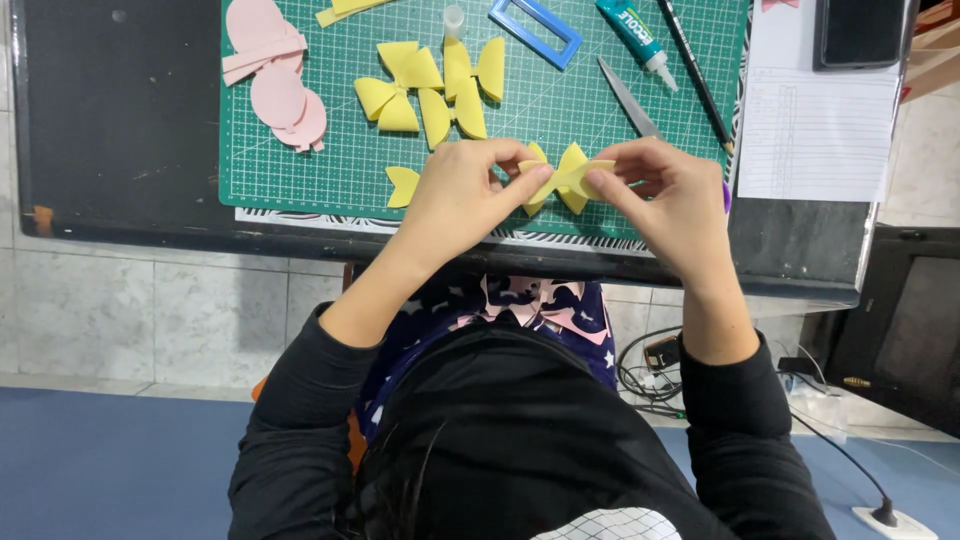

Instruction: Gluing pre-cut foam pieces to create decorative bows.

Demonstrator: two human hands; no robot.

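Note:
Both my hands pinch a yellow foam bow [563, 176] just above the near edge of the green cutting mat [340, 165]. My left hand [462, 195] grips the bow's left side with thumb and fingers. My right hand [668, 195] holds its right side, fingertips pressing the middle fold. More yellow foam pieces [432, 85] lie on the mat behind the bow, and one small yellow piece [401, 186] sits left of my left hand.
Pink foam cut-outs [275, 75] lie at the mat's left. A blue rectangular frame [535, 30], a glue tube [635, 32], a black pencil [695, 70] and scissors [630, 100] lie at the back. Lined paper [815, 125] and a dark phone [865, 30] are on the right.

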